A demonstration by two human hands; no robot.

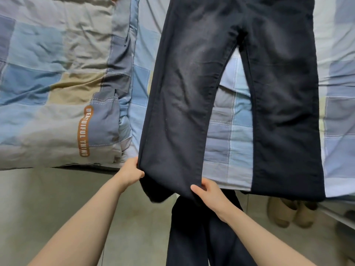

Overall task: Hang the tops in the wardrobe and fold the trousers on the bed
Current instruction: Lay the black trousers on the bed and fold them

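Dark trousers (192,83) lie spread flat on the bed (226,135), legs apart, hems toward me at the bed's near edge. My left hand (130,172) pinches the outer corner of the left leg's hem. My right hand (206,191) grips the inner corner of the same hem, thumb on top. That hem is lifted slightly over the bed's edge. The right leg (288,131) lies flat and untouched. The waistband runs out of view at the top.
A folded patchwork quilt (57,83) with an orange label fills the bed's left side. Below the bed's edge is a grey floor (57,198). Beige slippers (288,214) stand on the floor at the right. The dark trousers I wear (201,237) show below my hands.
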